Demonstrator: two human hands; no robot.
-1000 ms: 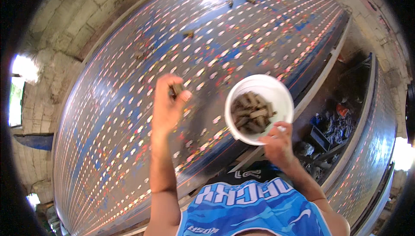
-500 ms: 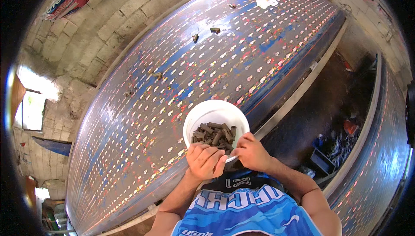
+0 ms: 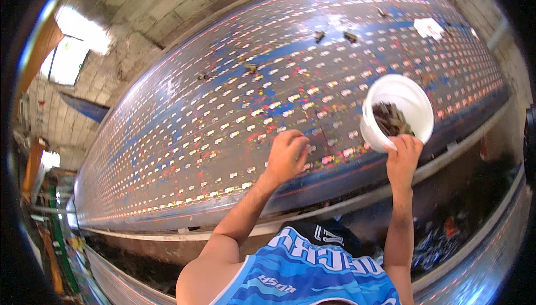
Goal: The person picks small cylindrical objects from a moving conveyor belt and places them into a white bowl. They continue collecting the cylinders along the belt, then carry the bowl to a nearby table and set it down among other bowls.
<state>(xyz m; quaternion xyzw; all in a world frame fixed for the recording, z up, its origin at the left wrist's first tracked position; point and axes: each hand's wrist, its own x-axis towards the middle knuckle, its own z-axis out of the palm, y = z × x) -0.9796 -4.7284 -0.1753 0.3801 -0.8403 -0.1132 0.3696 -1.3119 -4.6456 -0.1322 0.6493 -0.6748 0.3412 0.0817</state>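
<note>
Gripping the near rim of a white plastic bucket [image 3: 420, 109] is my right hand [image 3: 403, 157]. The bucket tilts above the near right part of a long table, its mouth partly toward me. Short dark grey-brown pieces [image 3: 391, 117], stick-like, lie inside it. My left hand [image 3: 287, 157] is over the table's near side, apart from the bucket. Its fingers are curled together; whatever may be in them is hidden.
The long dark table surface [image 3: 223, 137] carries rows of small pale printed marks and coloured paint specks. Several small dark pieces [image 3: 350, 37] and a white sheet [image 3: 429, 28] lie toward its far side. A block wall [image 3: 167, 3] stands behind; a second table [image 3: 474, 277] is at lower right.
My left hand has left the bucket and reached forward over the table. My right hand has carried the bucket forward and to the right, tilting it. The view has turned left.
</note>
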